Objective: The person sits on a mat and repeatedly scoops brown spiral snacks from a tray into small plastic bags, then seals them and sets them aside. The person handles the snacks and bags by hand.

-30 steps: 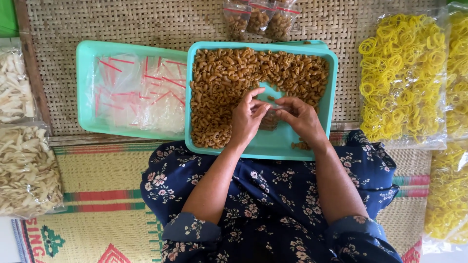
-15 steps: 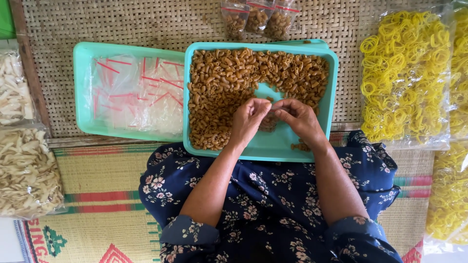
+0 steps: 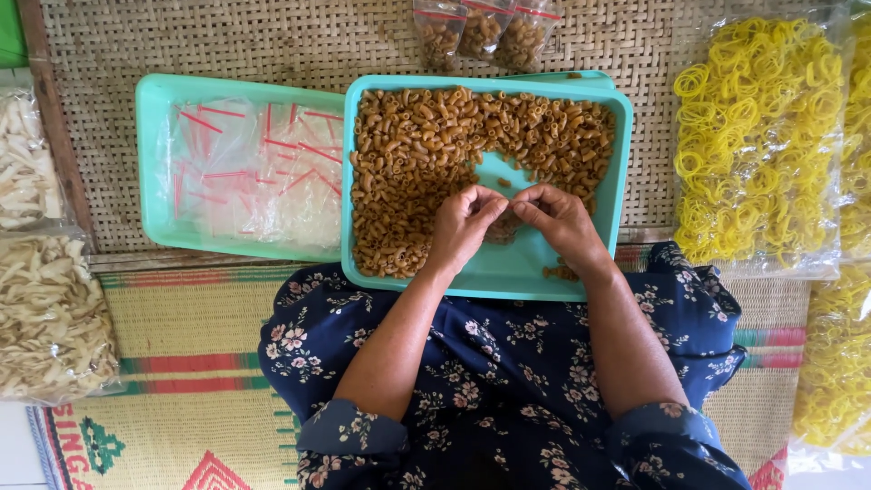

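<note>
**Pinching a Small Bag Shut Over the Snack Tray**

Sitting cross-legged in a dark floral dress (image 3: pixel 508 381), the person is bringing both hands together over the near part of the teal tray (image 3: pixel 363 263). The left hand (image 3: pixel 463 227) and the right hand (image 3: pixel 562 222) are meeting fingertip to fingertip, both narrowly closed and pinching the top of a small clear bag (image 3: pixel 502 229) that is hanging between them, just above the tray's bare floor; how full it is cannot be told, since the fingers are covering most of it.

Brown curled snacks (image 3: pixel 417 154) are lying heaped across the tray's left and far sides, touching its walls. The likely slip, as a judgement: the thin plastic is giving little to grip, so an uneven pinch could be letting the bag tilt and spill, and a few loose pieces (image 3: pixel 564 270) are already lying by the right wrist.

Just left, a second teal tray (image 3: pixel 150 163) is holding empty clear bags with red strips (image 3: pixel 245 172), tucked partly under the first tray's edge. Farther out, three filled bags (image 3: pixel 485 32) are resting on the woven mat (image 3: pixel 227 45). Large sacks of yellow ring snacks (image 3: pixel 753 136) are crowding the right side, and pale stick snacks (image 3: pixel 45 318) the left, hemming in both elbows.
</note>
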